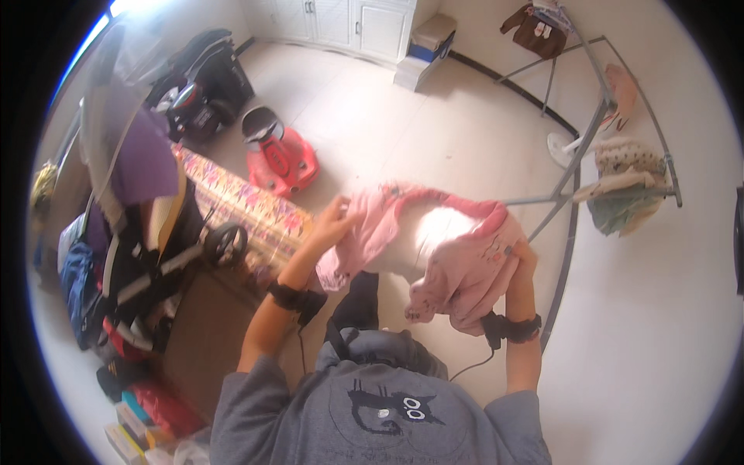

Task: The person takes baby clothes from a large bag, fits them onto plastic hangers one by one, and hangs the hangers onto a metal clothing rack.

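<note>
A pink child's garment (465, 261) with a darker pink edge is spread in the air before me, its middle sagging between my two hands. At its left end my left hand (337, 224) grips the cloth, the fingers partly hidden by folds and blur. My right hand (523, 261) holds the bunched right end, from which patterned parts hang down. Small printed or stitched figures show on the fabric. Both wrists wear black bands with cables.
A metal drying rack (593, 128) with hung clothes stands at the right by the wall. Left are a stroller (145, 244), a floral-patterned long item (250, 203) and a red ride-on toy (282, 157). White cabinets (331, 23) and stacked boxes (430, 43) line the back.
</note>
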Demonstrator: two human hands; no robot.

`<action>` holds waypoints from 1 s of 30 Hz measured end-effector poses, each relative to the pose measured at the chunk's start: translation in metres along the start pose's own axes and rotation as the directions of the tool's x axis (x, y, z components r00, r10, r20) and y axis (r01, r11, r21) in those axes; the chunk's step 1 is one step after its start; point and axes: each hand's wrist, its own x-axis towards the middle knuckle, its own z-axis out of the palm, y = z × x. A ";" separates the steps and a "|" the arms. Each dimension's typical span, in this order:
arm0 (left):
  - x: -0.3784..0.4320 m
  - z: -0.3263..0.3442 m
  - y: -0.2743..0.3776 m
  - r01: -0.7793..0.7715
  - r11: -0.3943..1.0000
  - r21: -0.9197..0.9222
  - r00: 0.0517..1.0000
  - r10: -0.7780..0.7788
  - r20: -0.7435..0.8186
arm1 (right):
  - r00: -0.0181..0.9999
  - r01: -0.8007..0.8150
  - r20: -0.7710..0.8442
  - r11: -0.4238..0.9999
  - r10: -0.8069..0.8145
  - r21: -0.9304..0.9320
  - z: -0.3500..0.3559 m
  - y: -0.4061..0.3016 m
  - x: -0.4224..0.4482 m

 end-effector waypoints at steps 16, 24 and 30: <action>0.336 0.077 0.034 -0.651 0.742 0.161 0.559 0.326 0.762 | 0.909 0.195 0.372 0.596 0.190 -0.779 -0.033 -0.040 0.338; 0.531 0.106 0.004 -0.234 0.772 0.590 0.939 0.023 0.343 | 0.984 -0.106 -0.002 0.569 0.180 -0.816 -0.141 -0.075 0.483; 0.652 0.107 0.088 -0.155 0.643 0.750 0.968 0.250 -0.014 | 0.999 0.001 0.026 0.480 0.046 -0.877 -0.197 -0.124 0.610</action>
